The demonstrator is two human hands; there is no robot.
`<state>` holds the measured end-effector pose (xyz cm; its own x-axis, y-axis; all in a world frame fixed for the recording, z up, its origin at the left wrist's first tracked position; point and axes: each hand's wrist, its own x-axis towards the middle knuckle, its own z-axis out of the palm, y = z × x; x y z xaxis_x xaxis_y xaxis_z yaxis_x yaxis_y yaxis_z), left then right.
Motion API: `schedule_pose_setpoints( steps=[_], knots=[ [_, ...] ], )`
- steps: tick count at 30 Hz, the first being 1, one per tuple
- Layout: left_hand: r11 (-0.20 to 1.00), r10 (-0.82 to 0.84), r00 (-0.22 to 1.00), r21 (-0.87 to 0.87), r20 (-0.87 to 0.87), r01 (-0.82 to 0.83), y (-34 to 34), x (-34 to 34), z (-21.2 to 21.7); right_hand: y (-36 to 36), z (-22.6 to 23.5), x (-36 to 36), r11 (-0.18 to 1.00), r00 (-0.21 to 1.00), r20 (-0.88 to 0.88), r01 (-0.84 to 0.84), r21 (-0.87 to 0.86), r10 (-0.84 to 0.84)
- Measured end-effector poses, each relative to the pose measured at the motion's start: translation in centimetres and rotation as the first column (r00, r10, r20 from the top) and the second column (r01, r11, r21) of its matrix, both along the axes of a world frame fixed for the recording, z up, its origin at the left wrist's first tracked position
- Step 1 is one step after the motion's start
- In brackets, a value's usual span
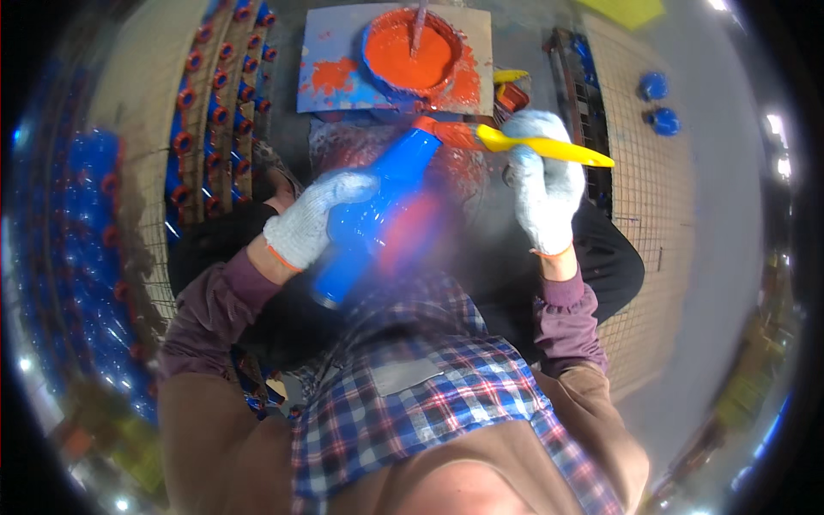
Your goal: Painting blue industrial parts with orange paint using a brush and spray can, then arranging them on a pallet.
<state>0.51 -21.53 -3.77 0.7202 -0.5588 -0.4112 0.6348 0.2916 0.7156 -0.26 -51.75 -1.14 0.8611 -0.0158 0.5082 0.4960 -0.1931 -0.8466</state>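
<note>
My left hand [322, 215], in a white knitted glove, grips a glossy blue piece [378, 210] shaped like a pipe fitting with a wide middle and narrower ends. The piece tilts, its upper end pointing away to the right, where the rim is red-orange. A blurred pinkish patch covers part of its right side. In my gloved right hand [545, 180] is a paintbrush [549, 148] with a yellow handle. Its bristles, coated red-orange, touch or nearly touch that upper end. Beyond them stands a round tub [365, 53] of red-orange paint with a stick [419, 30] in it.
The tub rests on a paint-spattered board [319, 43]. Racks at the left hold rows of blue pieces with red ends [219, 112]. Two blue round pieces [659, 103] sit on a mesh-topped surface [639, 197] at the right. A yellow-and-red item [511, 90] lies beside the board.
</note>
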Motion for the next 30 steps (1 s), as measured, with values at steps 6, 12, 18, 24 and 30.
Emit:
schedule_pose_setpoints(
  steps=[6,12,18,24,30],
  knots=[
    [0.802,0.080,0.944,-0.542,-0.319,-0.251,-1.3,-2.7,-3.0,-1.1,-2.2,-1.3,0.950,0.965,-0.245,0.156,0.269,-0.089],
    [0.299,-0.433,0.846,-0.935,-0.313,-0.193,-5.9,-6.1,-5.4,0.0,-4.7,-2.2,0.865,0.961,-0.273,0.172,0.472,-0.042],
    [0.900,0.149,0.988,-0.418,0.028,-0.124,-3.0,-4.2,-2.7,-0.2,-2.0,-3.6,0.808,0.906,-0.410,0.321,0.495,-0.109],
    [0.859,-0.244,0.437,0.402,0.866,-0.317,-2.6,-2.4,3.3,-0.9,1.8,-2.9,0.894,0.833,-0.486,0.401,0.200,-0.265],
    [0.753,-0.406,0.150,0.422,0.902,-0.505,-4.1,-3.1,5.0,0.7,3.0,-0.5,0.953,0.903,-0.380,0.268,0.139,-0.199]
  ],
)
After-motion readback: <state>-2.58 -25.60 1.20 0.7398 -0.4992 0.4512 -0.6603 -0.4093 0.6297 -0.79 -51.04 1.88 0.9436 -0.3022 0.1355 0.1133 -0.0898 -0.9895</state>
